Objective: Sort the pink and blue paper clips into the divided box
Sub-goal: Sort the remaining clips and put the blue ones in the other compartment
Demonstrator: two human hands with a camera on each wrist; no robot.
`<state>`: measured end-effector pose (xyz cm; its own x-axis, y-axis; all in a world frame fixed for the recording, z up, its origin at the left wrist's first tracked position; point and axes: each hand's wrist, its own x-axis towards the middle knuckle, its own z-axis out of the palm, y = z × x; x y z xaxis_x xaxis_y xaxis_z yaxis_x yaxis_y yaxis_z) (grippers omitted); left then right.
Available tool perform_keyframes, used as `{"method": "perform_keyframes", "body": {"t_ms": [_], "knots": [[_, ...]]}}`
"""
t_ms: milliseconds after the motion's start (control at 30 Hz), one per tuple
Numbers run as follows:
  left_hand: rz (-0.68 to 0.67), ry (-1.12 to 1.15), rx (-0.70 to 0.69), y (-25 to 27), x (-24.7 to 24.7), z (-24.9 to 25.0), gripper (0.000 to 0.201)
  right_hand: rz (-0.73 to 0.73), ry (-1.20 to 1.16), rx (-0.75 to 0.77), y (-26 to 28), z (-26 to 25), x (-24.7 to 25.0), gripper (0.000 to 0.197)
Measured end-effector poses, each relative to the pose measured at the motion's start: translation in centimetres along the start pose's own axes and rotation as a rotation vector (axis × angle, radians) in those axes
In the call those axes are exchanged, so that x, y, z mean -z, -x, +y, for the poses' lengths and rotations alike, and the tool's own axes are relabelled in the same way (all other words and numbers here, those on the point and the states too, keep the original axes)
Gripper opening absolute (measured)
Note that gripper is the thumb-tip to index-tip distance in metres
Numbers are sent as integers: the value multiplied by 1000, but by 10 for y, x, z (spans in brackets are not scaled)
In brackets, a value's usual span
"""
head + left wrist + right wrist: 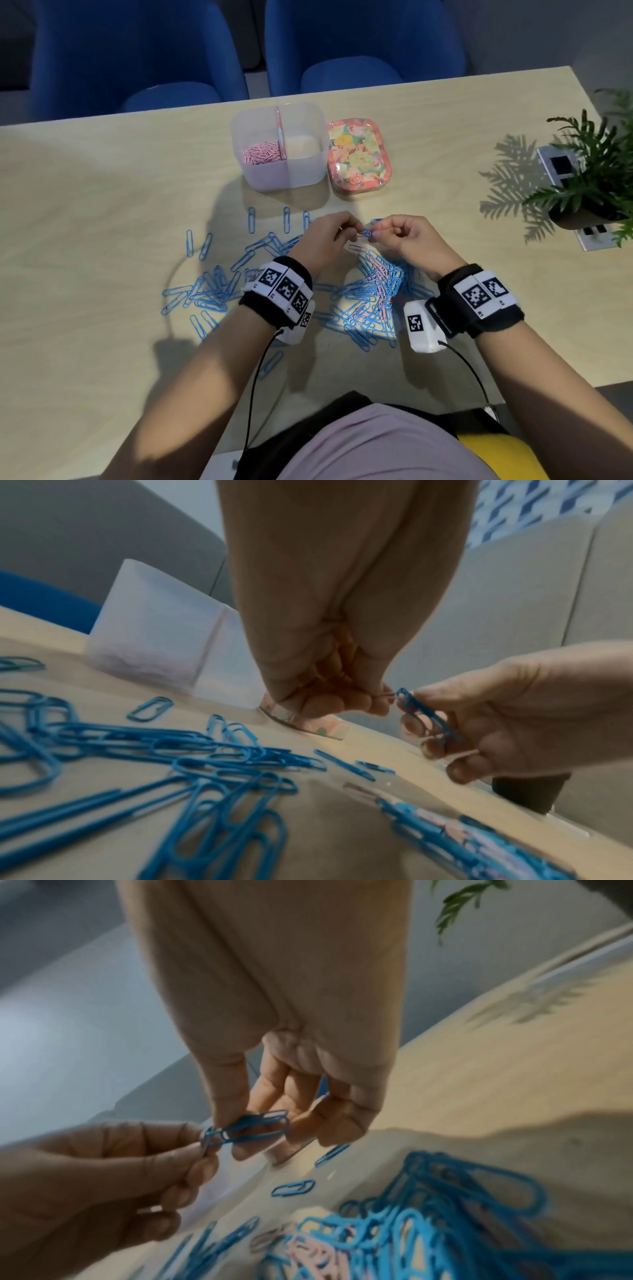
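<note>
A person sits at a pale wooden table [102, 205], both hands raised just above a scatter of paper clips. The left hand [322, 240] pinches one end of a small tangle of linked clips [365, 234] between thumb and fingertips; the right hand [411, 240] pinches the other end, its remaining fingers loosely curled. In the right wrist view the held tangle is blue wire, with what may be a paler clip caught at the left-hand end — too blurred to be sure.

Blue clips [212, 291] lie spread on the table below and left of the hands; a denser heap of mixed blue and pink clips [373, 291] lies between the wrists. The divided box [239, 137], translucent, stands beyond the hands: pink clips [262, 154] fill its left compartment, and the right one looks empty. A floral tin [359, 154] sits touching or just beside the box.

These clips are likely very light, springy wire with a smooth coating — apt to snag each other, best pinched at a rounded end and slid apart.

No brand or readable writing shows; the wristbands [479, 294] carry only black-and-white square markers.
</note>
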<state>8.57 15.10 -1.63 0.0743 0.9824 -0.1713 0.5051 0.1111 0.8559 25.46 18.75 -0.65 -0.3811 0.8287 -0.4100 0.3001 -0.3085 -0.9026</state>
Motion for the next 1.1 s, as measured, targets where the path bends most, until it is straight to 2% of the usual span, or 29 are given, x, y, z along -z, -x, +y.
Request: {"method": "perform_keyframes", "body": {"t_ms": [167, 267, 367, 433, 600, 700, 733, 833, 900, 1033, 1100], "knots": [[-13, -20, -19, 3, 3, 12, 18, 8, -51, -13, 9, -9, -1, 23], [37, -67, -86, 6, 5, 22, 17, -28, -24, 37, 14, -14, -4, 22], [119, 30, -108, 9, 9, 29, 17, -105, -41, 109, 19, -18, -8, 22], [188, 148, -57, 8, 11, 30, 17, -48, 95, 189, 20, -18, -11, 17], [289, 391, 51, 8, 9, 30, 16, 203, 527, 392, 21, -18, -11, 4], [288, 398, 64, 10, 6, 30, 18, 229, 658, 497, 26, -19, -10, 3], [290, 342, 37, 10, 6, 29, 18, 219, 601, 485, 26, -18, -10, 3], [276, 143, -80, 12, 9, 31, 20, 107, 156, 290, 28, -23, -11, 12], [258, 64, -144, 14, 13, 32, 21, 45, -29, 230, 31, -27, -11, 18], [289, -7, -170, 18, 20, 32, 21, 84, 65, 267, 35, -30, -11, 23], [338, -40, -149, 19, 23, 29, 22, 116, 33, 284, 36, -30, -8, 22]]}}
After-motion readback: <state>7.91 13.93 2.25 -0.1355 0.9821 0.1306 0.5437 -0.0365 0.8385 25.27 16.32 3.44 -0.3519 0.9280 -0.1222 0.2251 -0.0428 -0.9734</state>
